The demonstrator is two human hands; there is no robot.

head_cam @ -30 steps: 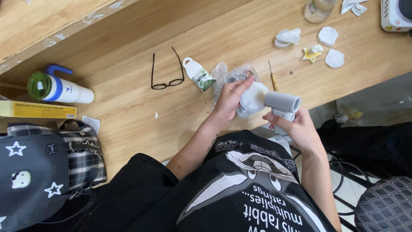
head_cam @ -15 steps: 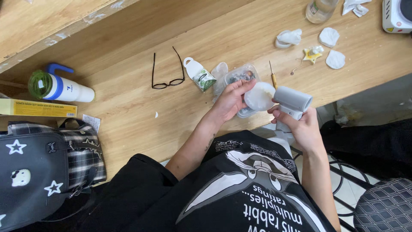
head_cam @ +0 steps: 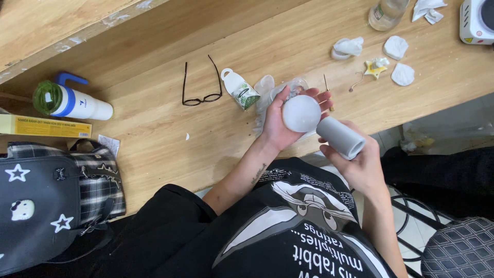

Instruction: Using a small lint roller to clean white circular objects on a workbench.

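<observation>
Holding a white disc beside a grey tube

Cupping the disc (head_cam: 301, 114) in its palm, the left hand (head_cam: 286, 119) grasps it over the table's (head_cam: 154, 128) near edge. The right hand (head_cam: 360, 159) grips the tube (head_cam: 341, 137), its end just beside the disc. Judging by this, fitting is in hand; next calls for lining them up squarely.
</observation>
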